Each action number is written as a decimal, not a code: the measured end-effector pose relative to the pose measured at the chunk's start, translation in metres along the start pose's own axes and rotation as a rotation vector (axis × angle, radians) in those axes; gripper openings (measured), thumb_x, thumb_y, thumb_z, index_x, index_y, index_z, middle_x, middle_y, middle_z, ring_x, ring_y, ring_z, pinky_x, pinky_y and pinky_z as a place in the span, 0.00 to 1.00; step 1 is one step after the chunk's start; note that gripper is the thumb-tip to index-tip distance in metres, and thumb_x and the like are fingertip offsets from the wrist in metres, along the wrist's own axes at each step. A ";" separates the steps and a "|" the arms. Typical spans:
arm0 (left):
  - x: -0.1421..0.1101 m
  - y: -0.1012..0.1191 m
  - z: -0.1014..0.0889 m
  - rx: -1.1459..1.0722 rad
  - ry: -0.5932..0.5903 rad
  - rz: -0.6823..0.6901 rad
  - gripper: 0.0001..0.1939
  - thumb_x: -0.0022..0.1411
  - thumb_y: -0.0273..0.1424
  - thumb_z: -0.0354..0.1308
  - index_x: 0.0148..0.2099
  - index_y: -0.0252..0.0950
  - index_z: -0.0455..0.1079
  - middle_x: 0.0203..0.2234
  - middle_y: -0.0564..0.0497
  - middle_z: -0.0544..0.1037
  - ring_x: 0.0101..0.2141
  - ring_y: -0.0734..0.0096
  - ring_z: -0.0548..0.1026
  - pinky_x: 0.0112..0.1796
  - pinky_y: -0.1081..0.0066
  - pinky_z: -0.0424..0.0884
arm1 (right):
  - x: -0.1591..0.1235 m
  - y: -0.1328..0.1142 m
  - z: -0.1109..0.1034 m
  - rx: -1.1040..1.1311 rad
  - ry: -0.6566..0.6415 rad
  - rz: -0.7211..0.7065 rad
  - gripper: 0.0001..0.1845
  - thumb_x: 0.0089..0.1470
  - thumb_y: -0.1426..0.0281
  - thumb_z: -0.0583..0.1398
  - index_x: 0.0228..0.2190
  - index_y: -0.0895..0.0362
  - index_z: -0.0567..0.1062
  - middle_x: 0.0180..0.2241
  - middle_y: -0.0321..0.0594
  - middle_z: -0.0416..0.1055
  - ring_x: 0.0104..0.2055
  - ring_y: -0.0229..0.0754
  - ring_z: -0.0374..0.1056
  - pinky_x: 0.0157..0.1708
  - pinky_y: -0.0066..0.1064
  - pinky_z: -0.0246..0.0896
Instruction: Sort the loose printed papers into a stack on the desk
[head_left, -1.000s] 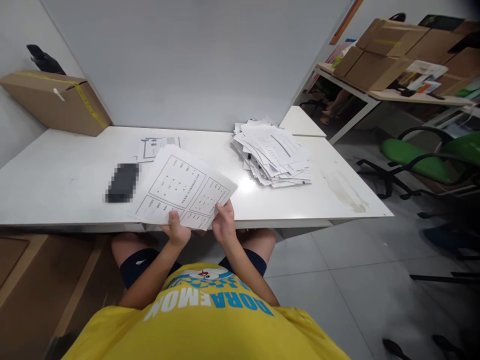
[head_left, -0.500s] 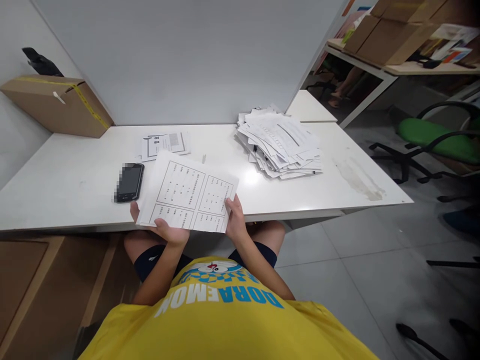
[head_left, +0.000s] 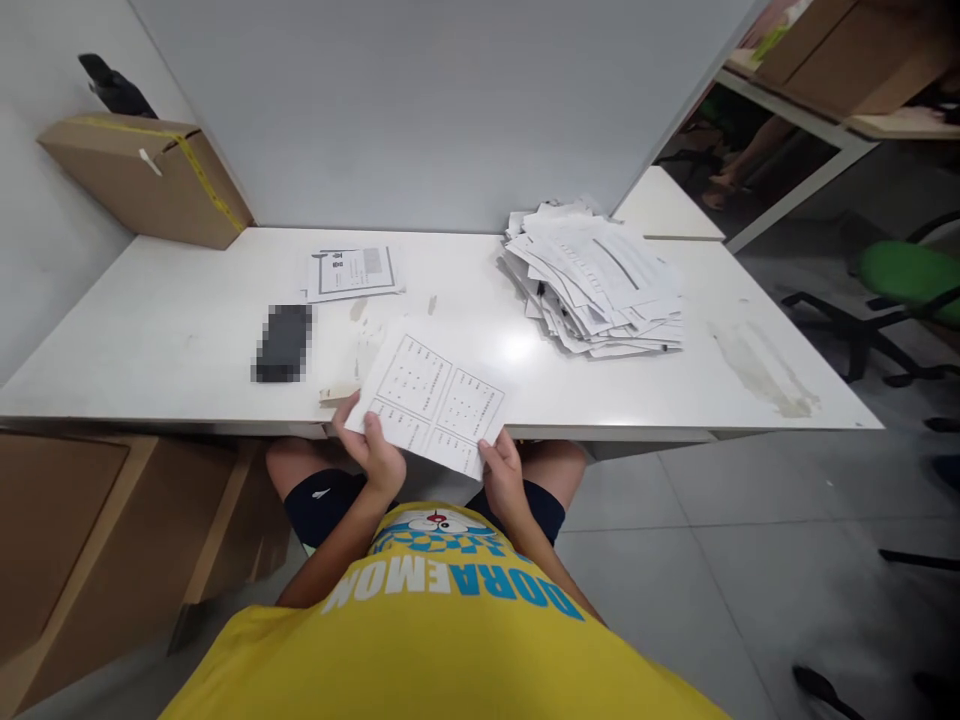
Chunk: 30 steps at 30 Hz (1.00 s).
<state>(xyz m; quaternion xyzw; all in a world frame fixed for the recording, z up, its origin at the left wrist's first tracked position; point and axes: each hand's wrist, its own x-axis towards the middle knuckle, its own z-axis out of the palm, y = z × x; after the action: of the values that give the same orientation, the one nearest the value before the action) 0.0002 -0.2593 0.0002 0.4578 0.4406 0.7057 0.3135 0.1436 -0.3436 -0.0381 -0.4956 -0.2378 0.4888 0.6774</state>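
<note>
Between my hands is a printed sheet of paper (head_left: 442, 395) with boxed text, tilted over the desk's front edge; whether more than one sheet is there I cannot tell. My left hand (head_left: 375, 452) grips its lower left corner, thumb on top. At the lower right corner, my right hand (head_left: 501, 468) pinches it with the thumb over the print. Beyond it lies a small set of printed papers (head_left: 352, 275) with a dark border. A dark phone (head_left: 283, 343), partly pixelated, rests left of the sheet. Further right stands an untidy pile of papers (head_left: 592, 280).
The white desk (head_left: 172, 340) has a stained patch (head_left: 765, 370) at its right. A cardboard box (head_left: 150, 180) stands at the back left against a grey partition (head_left: 450, 110). A green chair (head_left: 911, 270) is off to the right, and cardboard (head_left: 112, 560) is below left.
The held sheet has turned clockwise and come closer to my body, with both hands still on it. The whole view has shifted, so the desk items appear further right.
</note>
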 end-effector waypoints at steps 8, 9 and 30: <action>-0.037 -0.013 -0.035 0.055 -0.356 -0.320 0.25 0.65 0.42 0.59 0.60 0.43 0.59 0.33 0.54 0.77 0.17 0.81 0.70 0.17 0.79 0.65 | 0.008 -0.023 -0.072 -0.197 0.101 0.121 0.35 0.47 0.58 0.67 0.57 0.54 0.72 0.46 0.45 0.79 0.38 0.49 0.75 0.29 0.36 0.72; -0.037 -0.015 -0.041 0.073 -0.363 -0.312 0.24 0.65 0.42 0.59 0.59 0.42 0.59 0.31 0.55 0.76 0.16 0.82 0.69 0.16 0.80 0.64 | 0.009 -0.026 -0.074 -0.221 0.085 0.146 0.36 0.48 0.58 0.67 0.57 0.53 0.72 0.44 0.44 0.80 0.33 0.46 0.74 0.25 0.34 0.70; 0.039 -0.028 -0.087 0.881 -0.457 0.490 0.18 0.66 0.30 0.51 0.54 0.36 0.74 0.48 0.39 0.78 0.54 0.53 0.73 0.55 0.55 0.67 | 0.030 -0.054 -0.042 -0.329 -0.153 0.351 0.28 0.47 0.57 0.68 0.50 0.50 0.77 0.33 0.38 0.77 0.24 0.38 0.64 0.18 0.28 0.57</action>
<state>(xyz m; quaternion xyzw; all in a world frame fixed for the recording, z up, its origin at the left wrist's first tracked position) -0.0938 -0.2443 -0.0272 0.7764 0.4954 0.3895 0.0067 0.2126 -0.3369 -0.0106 -0.5945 -0.2753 0.5897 0.4724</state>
